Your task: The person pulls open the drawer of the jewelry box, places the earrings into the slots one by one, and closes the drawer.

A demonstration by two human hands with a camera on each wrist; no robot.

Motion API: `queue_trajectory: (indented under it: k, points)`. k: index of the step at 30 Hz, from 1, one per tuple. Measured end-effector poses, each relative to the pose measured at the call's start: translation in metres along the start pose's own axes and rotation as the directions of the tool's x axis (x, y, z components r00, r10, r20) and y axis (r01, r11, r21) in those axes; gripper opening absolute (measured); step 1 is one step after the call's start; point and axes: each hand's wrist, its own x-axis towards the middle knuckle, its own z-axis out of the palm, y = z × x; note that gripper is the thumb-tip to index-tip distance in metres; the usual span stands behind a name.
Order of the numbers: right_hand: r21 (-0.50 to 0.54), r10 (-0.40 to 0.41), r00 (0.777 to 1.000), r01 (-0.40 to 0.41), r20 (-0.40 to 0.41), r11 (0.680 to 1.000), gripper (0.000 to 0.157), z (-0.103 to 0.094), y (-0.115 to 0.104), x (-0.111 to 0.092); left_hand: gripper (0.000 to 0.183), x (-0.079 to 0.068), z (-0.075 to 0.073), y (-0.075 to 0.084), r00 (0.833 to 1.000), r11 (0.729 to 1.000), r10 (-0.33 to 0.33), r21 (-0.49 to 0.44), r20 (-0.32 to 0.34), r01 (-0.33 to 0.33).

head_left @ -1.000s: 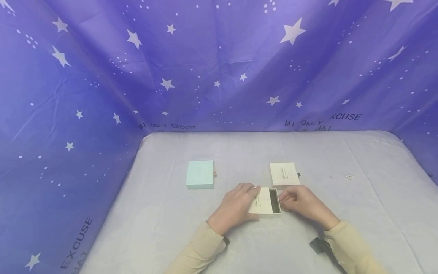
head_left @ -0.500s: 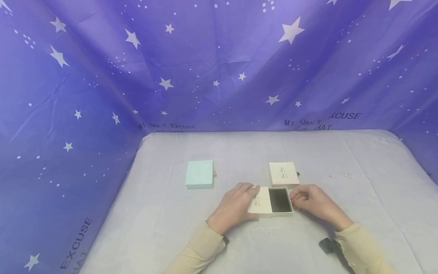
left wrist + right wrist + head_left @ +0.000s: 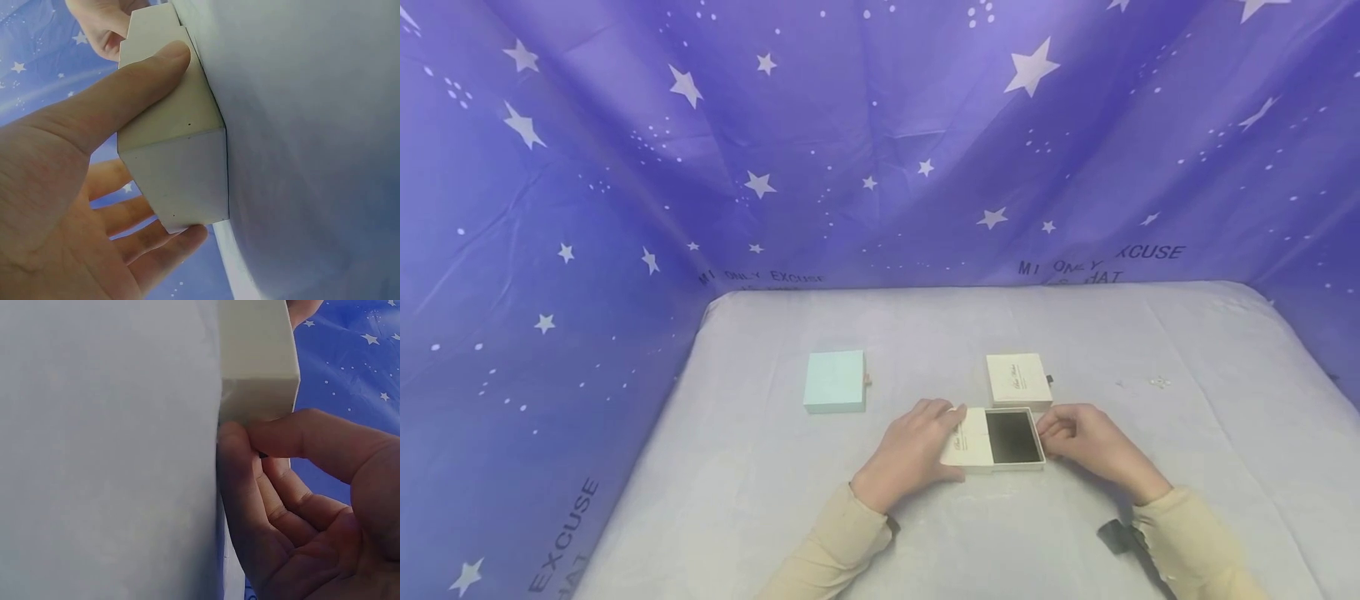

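A cream drawer box [image 3: 976, 446] with printed lettering lies at the middle of the table, its tray [image 3: 1041, 463] pulled well out to the right. Dark lining [image 3: 1017, 437] covers the tray's floor. My left hand [image 3: 917, 450] grips the outer sleeve from the left; in the left wrist view the thumb lies along one side of the box [image 3: 178, 106] and the fingers hold the opposite side. At the tray's right end, my right hand [image 3: 1086, 442] pinches the pull tab, of which a dark bit [image 3: 263, 455] shows between thumb and fingers in the right wrist view.
Behind the held box sits a second cream box [image 3: 1017, 379], closed, with a dark tab. A pale teal box [image 3: 835, 382] stands to the left. Small shiny pieces [image 3: 1160, 382] lie at the right on the grey cloth. A purple star-printed curtain [image 3: 880, 167] surrounds the table.
My right hand has moved rightward, sliding the tray from slightly out to mostly out of its sleeve. The left hand has kept its grip on the sleeve, nearly still.
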Motion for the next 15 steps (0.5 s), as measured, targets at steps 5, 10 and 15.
queue_trajectory:
  k: [5,10,15]
  points:
    - [-0.017,0.013,1.000,-0.013,-0.008,1.000,0.013,-0.0014,0.0003,-0.0002,0.088,0.0011,-0.0001,0.0002,1.000,1.000,0.002,-0.004,0.002,-0.002]
    - [-0.040,0.005,1.000,-0.006,-0.024,0.999,0.015,-0.0037,-0.0014,-0.0009,0.088,0.0018,-0.0004,0.0003,1.000,1.000,0.005,0.000,-0.001,-0.005]
    - [-0.074,-0.027,0.998,0.023,-0.053,0.997,0.012,-0.0068,-0.0027,-0.0018,0.088,0.0004,-0.0005,0.0008,1.000,1.000,-0.011,-0.013,0.017,0.011]
